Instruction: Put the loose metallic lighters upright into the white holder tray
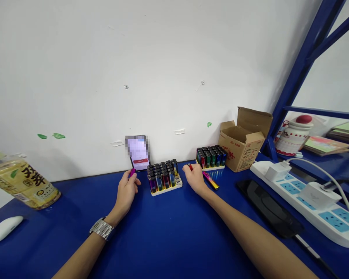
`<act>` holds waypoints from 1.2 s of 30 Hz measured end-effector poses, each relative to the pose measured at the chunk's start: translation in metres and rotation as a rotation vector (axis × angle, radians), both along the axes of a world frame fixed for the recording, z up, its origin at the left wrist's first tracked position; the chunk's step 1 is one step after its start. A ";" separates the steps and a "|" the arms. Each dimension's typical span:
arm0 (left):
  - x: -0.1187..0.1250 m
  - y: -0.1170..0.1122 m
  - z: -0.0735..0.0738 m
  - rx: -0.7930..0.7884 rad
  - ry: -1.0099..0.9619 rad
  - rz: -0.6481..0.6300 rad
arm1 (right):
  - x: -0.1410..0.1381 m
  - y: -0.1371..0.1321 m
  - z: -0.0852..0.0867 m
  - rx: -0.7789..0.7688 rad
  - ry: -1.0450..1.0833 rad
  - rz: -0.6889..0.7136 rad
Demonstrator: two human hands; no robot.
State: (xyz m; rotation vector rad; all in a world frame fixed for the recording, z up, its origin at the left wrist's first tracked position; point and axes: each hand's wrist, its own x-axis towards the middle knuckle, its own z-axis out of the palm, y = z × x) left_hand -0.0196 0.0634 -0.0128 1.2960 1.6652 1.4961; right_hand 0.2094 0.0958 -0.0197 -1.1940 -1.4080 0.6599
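Pinched in my left hand (126,190) is a magenta lighter (132,172), just left of a white tray (167,190). Metallic, multicoloured lighters (163,179) with dark tops stand upright in rows in that tray, and bare slots show at its right end. On the tray's other side, my right hand (195,178) is closed around a lighter (190,167) whose reddish end sticks out; my fingers hide most of it. Beside this hand, pink-and-yellow lighters (211,181) lie flat on the blue table (163,232). Behind it stands a second batch of upright lighters (211,157) in another pale tray.
A phone (140,155) leans on the wall. At right are an open-flapped cardboard box (241,145), a black phone (269,207) with a cable, a power strip (305,201) with chargers, and a blue frame (301,73). A bottle (23,180) and white mouse (5,229) sit left.
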 end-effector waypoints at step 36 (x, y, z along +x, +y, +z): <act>-0.001 -0.001 0.000 -0.017 0.033 -0.016 | 0.031 0.006 0.003 -0.036 -0.302 0.515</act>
